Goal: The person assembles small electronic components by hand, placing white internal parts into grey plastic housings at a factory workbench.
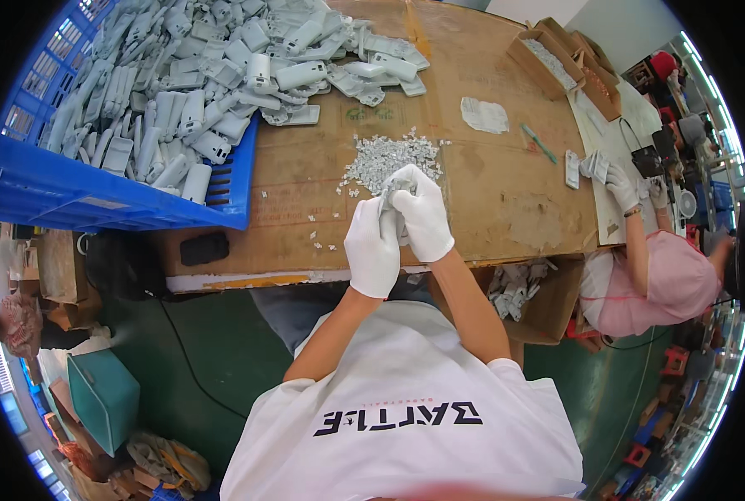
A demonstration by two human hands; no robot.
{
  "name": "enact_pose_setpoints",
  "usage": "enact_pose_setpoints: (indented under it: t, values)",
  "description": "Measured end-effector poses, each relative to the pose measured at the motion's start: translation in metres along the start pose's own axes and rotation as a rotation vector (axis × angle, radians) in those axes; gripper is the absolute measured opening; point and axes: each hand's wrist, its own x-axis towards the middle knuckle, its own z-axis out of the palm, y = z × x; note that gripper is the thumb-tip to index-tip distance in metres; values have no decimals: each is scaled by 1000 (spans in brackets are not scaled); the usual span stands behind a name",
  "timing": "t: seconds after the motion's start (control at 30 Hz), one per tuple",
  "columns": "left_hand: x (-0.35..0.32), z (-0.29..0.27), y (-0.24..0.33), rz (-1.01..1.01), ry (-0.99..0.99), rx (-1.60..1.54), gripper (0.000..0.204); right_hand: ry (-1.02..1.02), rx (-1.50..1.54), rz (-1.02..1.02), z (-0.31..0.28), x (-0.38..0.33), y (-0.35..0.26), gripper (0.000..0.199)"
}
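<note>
My left hand (372,250) and my right hand (422,215), both in white gloves, meet over the near part of the cardboard-covered table. Between them they grip a pale grey plastic housing (401,230), mostly hidden by the gloved fingers. Just beyond my hands lies a heap of tiny whitish parts (385,159), with a few strays to the left. Many pale plastic housings (260,71) fill the blue crate (113,188) at the left and spill onto the table beside it.
A dark flat object (204,248) lies at the table's near left edge. Farther right are a crumpled paper (484,115), a green pen (539,144) and an open box (548,58). Below the table stands a carton (556,309) of pale parts. A gloved co-worker (652,271) sits at the right.
</note>
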Motion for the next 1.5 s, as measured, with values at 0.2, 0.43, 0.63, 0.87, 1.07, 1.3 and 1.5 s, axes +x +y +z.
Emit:
enact_pose_setpoints:
  t: [0.2, 0.43, 0.63, 0.87, 1.07, 1.3, 1.5]
  values:
    - [10, -11, 27, -371, -121, -341, 14, -6, 201, -53, -6, -19, -15, 49]
    - [2, 0, 12, -80, -40, -85, 14, 14, 138, 41, -6, -23, -9, 32]
    - [-1, 7, 10, -7, -20, 3, 17, 91, 120, -4, -4, -18, -6, 16]
    - [3, 19, 11, -2, -38, -13, 19, 92, 198, 46, -19, -11, 2, 11]
    - [10, 47, 14, 31, -138, -33, 12, 167, 51, -42, -55, -11, 8, 13]
    - [42, 81, -13, -600, -591, -796, 26, 191, -1073, -620, -94, -48, -2, 45]
    - [42, 136, -19, -603, -887, -902, 41, 323, -1240, -482, -133, -48, 13, 32]
